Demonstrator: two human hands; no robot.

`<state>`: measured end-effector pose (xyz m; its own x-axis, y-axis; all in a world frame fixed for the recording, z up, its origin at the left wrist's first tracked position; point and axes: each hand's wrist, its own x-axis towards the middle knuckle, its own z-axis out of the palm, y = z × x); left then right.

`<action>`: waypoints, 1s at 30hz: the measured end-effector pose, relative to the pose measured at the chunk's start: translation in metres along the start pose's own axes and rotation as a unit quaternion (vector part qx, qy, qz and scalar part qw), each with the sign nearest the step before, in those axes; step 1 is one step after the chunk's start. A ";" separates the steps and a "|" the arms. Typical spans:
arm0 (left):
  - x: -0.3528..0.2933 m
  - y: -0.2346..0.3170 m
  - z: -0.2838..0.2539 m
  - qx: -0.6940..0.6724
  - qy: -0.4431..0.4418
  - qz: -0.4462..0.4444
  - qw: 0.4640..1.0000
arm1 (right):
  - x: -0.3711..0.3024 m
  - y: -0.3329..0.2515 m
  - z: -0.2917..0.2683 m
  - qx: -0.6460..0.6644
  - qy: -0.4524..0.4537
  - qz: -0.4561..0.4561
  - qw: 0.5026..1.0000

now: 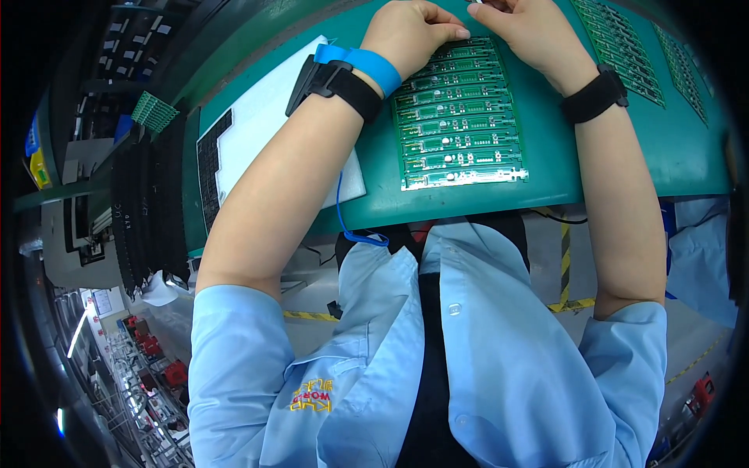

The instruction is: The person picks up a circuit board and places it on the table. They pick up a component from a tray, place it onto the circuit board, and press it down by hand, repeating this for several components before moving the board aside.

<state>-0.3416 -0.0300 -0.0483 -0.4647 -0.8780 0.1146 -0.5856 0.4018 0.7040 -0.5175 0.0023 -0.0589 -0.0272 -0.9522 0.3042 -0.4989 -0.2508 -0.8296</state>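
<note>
A green circuit board panel (460,125), divided into several narrow strips with small parts on them, lies flat on the green mat in front of me. My left hand (409,35) is at its far end, thumb and fingers pinched together over the edge; what they hold, if anything, is hidden. To its right, my right hand (534,31) pinches a small pale piece at the upper edge of the picture, too cut off to name. A blue wrist strap (367,66) with a cord and a black band are on my left wrist; another black band (597,95) circles the right.
More green circuit board panels (620,48) lie on the right of the mat (546,183). A white foam sheet (269,129) lies on the left beside a black slotted strip (209,168). Further left stand dark racks (148,203), one holding a green board (154,111).
</note>
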 end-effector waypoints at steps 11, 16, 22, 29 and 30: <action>-0.001 -0.006 -0.005 0.169 0.012 0.165 0.972 | -0.001 -0.003 0.000 0.014 -0.005 0.007 1.000; 0.001 -0.005 -0.005 0.119 0.025 0.085 0.989 | -0.001 -0.005 -0.001 0.010 -0.002 0.008 1.000; 0.004 -0.005 -0.004 0.012 0.042 -0.010 0.999 | -0.003 -0.012 -0.003 0.016 -0.005 0.027 1.000; 0.001 -0.014 -0.005 0.044 0.047 0.085 0.994 | -0.002 -0.013 -0.002 -0.008 0.000 0.015 1.000; 0.001 -0.014 -0.008 0.044 0.005 0.080 0.996 | -0.002 -0.014 -0.002 -0.016 -0.001 0.018 1.000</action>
<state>-0.3291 -0.0388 -0.0526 -0.5497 -0.8038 0.2272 -0.5610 0.5568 0.6126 -0.5124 0.0083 -0.0470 -0.0430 -0.9608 0.2738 -0.5252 -0.2114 -0.8243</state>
